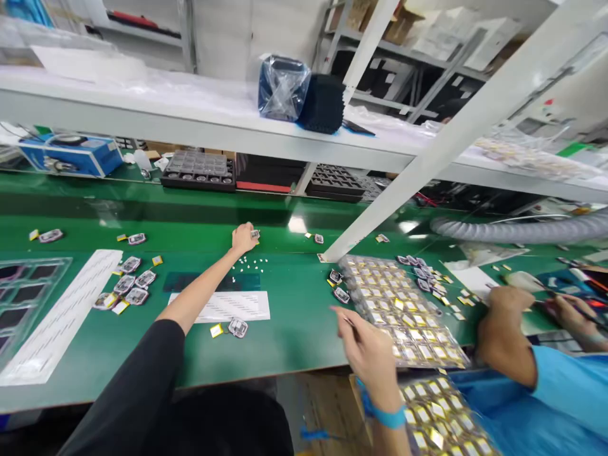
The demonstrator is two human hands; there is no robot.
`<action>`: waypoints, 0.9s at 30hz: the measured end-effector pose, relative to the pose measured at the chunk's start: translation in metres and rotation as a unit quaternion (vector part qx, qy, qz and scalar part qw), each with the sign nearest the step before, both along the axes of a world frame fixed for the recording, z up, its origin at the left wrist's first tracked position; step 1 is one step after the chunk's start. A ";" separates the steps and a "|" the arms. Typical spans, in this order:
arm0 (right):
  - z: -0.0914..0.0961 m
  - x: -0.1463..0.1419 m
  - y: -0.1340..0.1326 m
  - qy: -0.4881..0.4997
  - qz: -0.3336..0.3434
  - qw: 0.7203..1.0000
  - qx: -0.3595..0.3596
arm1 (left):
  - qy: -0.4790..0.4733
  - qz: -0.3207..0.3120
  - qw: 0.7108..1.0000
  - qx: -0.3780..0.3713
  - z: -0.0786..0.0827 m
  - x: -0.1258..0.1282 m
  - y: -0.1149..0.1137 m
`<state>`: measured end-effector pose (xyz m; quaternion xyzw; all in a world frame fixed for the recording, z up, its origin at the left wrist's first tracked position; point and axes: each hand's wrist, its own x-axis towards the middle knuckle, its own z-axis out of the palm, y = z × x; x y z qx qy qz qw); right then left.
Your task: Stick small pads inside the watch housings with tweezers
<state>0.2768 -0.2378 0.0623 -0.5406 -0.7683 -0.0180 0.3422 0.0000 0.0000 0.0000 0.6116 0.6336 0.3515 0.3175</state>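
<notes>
At the near side of the worktop I have the right hand, left of a plastic tray of yellow-edged pieces; its fingers are bunched, but I can't tell whether they grip anything. To its left lies a loose electronic module, then a white label sheet. Beyond scattered white bits, my left hand pinches a similar module.

There are two printed strips, two yellow-filled trays, one hose.
</notes>
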 end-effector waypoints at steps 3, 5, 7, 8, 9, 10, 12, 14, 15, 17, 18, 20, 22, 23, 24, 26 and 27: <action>-0.009 -0.043 0.021 0.058 0.033 0.996 -0.065 | -0.075 -0.029 0.997 -0.012 -0.004 -0.001 -0.013; -0.015 -0.069 0.043 0.097 0.052 0.991 -0.070 | -0.133 -0.048 0.990 -0.006 -0.001 -0.003 -0.035; -0.019 -0.094 0.064 0.136 0.031 0.990 -0.031 | -0.187 -0.061 0.980 0.008 0.006 -0.009 -0.067; -0.021 -0.105 0.073 0.146 0.034 0.988 -0.025 | -0.212 -0.068 0.975 0.015 0.011 -0.013 -0.086; -0.021 -0.116 0.080 0.149 0.061 0.986 -0.032 | -0.232 -0.072 0.970 0.020 0.016 -0.019 -0.106; -0.021 -0.127 0.085 0.154 0.095 0.983 -0.036 | -0.260 -0.076 0.962 0.028 0.022 -0.025 -0.124; -0.022 -0.145 0.091 0.155 0.165 0.973 -0.034 | -0.343 -0.064 0.936 0.046 0.032 -0.039 -0.157; -0.025 -0.159 0.091 0.153 0.207 0.966 -0.019 | -0.380 -0.034 0.923 0.046 0.040 -0.052 -0.178; -0.028 -0.165 0.090 0.153 0.216 0.964 -0.015 | -0.388 -0.014 0.921 0.038 0.041 -0.058 -0.184; -0.036 -0.174 0.089 0.161 0.227 0.960 -0.018 | -0.395 0.023 0.918 0.014 0.040 -0.067 -0.189; -0.041 -0.177 0.089 0.169 0.230 0.958 -0.022 | -0.395 0.036 0.918 0.003 0.037 -0.071 -0.189; -0.051 -0.182 0.089 0.179 0.231 0.956 -0.029 | -0.391 0.042 0.920 -0.010 0.031 -0.077 -0.187; -0.060 -0.185 0.089 0.172 0.233 0.957 -0.033 | -0.378 0.028 0.925 -0.017 0.024 -0.081 -0.186; -0.064 -0.186 0.089 0.163 0.235 0.958 -0.031 | -0.372 0.022 0.928 -0.020 0.021 -0.083 -0.186; -0.066 -0.188 0.088 0.153 0.239 0.958 -0.029 | -0.366 0.019 0.930 -0.022 0.019 -0.084 -0.186; -0.070 -0.190 0.086 0.137 0.246 0.959 -0.018 | -0.356 0.025 0.934 -0.023 0.015 -0.084 -0.187; -0.071 -0.191 0.085 0.133 0.247 0.960 -0.013 | -0.352 0.031 0.935 -0.021 0.013 -0.084 -0.189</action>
